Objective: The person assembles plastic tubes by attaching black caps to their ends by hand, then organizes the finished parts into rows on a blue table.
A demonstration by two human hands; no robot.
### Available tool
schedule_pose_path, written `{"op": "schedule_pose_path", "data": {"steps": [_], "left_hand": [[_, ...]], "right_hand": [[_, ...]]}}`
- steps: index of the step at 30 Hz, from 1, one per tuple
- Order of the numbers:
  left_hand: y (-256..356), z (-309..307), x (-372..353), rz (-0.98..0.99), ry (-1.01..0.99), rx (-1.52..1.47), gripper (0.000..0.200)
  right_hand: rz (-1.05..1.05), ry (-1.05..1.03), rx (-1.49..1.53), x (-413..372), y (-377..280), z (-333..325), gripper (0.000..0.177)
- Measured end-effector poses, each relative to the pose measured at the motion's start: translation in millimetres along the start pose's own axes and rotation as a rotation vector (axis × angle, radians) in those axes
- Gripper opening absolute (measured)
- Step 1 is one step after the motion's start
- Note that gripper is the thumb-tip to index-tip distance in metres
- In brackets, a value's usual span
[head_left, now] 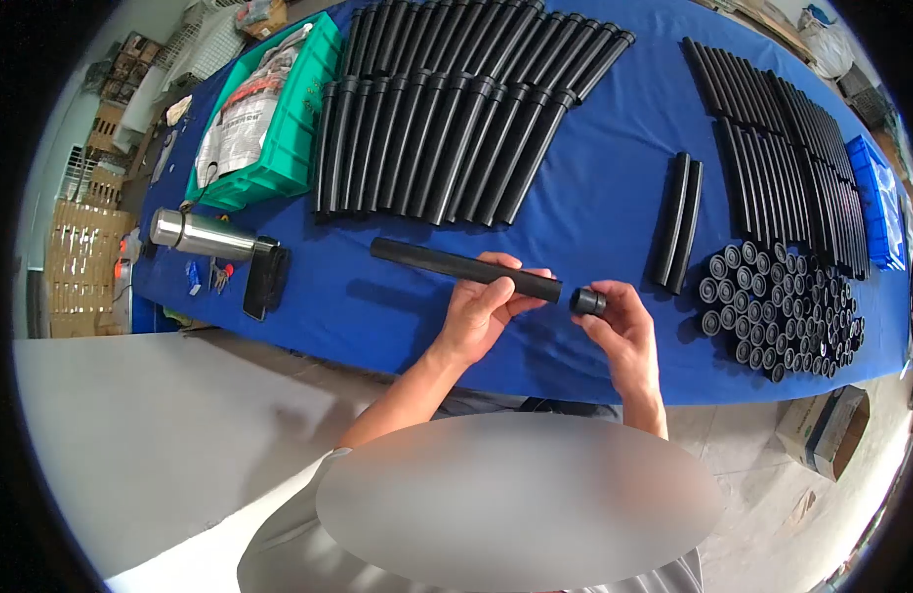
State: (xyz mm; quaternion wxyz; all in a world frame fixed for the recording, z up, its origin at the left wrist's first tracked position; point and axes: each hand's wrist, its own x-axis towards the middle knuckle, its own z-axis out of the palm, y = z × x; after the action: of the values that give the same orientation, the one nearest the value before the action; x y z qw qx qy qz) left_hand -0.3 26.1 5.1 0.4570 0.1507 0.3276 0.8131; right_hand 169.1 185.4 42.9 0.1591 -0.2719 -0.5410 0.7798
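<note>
My left hand (484, 304) is closed around a black tube (427, 259), which lies almost level above the blue cloth. Between the thumb and fingers of my right hand (622, 324) is a short black end cap (585, 301). The cap faces the tube's right end, with a small gap between them. To the right, two loose black tubes (680, 222) lie side by side. Beyond them is a cluster of several black caps (773, 311), most with their round ends up.
Rows of capped black tubes (417, 148) fill the back left, beside a green crate (279, 183) holding newspaper. A steel flask (205, 235) and a black phone-like case (267, 282) lie at left. Stacked plain tubes (768, 183) and a blue bin (876, 212) are at right.
</note>
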Motion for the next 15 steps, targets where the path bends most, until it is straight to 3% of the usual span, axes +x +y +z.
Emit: {"op": "schedule_pose_path", "data": {"steps": [8,15], "left_hand": [[-10,1,4,-0.025,0.015,0.028,0.027],[-7,3,3,-0.052,0.041,-0.005,0.026]], "right_hand": [[-0.033,-0.097,0.118,11,25,3,0.044],[-0.110,-0.067,-0.088,10,30,3,0.040]]}}
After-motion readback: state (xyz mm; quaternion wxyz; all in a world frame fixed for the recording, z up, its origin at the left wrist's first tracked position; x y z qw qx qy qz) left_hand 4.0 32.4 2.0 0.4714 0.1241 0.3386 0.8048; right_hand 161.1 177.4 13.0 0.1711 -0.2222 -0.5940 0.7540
